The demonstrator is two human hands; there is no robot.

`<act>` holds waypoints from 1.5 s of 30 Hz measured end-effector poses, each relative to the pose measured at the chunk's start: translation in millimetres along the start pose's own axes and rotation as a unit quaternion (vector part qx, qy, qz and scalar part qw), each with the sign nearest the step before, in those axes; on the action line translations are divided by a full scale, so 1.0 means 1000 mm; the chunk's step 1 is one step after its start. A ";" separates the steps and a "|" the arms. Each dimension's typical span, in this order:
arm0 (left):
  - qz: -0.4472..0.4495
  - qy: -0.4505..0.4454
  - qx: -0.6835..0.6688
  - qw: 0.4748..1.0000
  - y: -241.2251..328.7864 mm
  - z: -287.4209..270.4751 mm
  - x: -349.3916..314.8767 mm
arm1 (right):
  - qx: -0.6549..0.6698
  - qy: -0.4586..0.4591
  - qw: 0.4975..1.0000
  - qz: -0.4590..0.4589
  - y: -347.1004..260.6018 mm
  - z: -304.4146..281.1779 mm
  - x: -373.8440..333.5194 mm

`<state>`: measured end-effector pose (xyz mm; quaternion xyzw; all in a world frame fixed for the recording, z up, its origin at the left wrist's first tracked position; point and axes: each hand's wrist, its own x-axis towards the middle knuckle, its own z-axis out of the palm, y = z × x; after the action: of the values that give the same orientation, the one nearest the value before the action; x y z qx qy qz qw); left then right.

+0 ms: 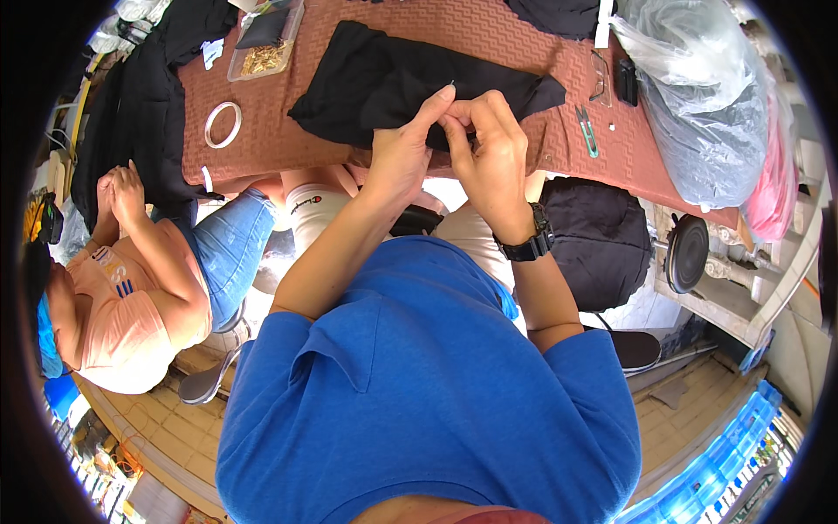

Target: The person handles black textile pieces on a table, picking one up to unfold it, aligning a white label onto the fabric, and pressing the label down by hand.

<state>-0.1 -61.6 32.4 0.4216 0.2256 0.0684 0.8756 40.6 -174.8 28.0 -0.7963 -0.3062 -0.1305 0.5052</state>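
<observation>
Both of my hands meet over a folded black cloth (362,74) that lies near the front edge of the table. My left hand (404,147) is closed in a pinch, its thumb pointing up and away from me. A tiny thin dark tip shows by that thumb, too small to name. Fingertips of my right hand (489,144) are pinched together against the left fingers. Whatever sits between the fingers is mostly hidden. Thread snips (589,138) with green handles lie on the table, right of the cloth.
A brown textured cloth covers the table (271,131). On it are a white tape roll (209,131), a clear box (288,57) of small gold-coloured pieces, glasses (600,79) and a bulging plastic bag (698,105). Another person (131,306) sits at my left, hands together by black fabric (122,113).
</observation>
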 end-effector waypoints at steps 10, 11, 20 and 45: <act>-0.012 0.035 -0.051 0.998 0.005 0.005 -0.006 | -0.002 0.047 0.997 -0.063 0.005 0.007 0.008; -0.001 0.040 -0.050 0.998 0.002 0.003 -0.005 | -0.001 0.050 0.996 -0.069 0.006 0.008 0.008; 0.040 0.022 -0.035 0.998 0.000 -0.010 0.003 | 0.180 -0.105 0.975 0.076 0.028 -0.010 0.038; 0.184 0.018 0.083 0.979 -0.015 -0.039 0.008 | 0.178 -0.123 0.976 0.007 0.053 0.020 0.039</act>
<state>-11.3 -41.5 -3.3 0.5259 0.1643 0.2170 0.8058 101.5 -158.9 0.9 -0.7057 -0.3785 0.0290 0.5982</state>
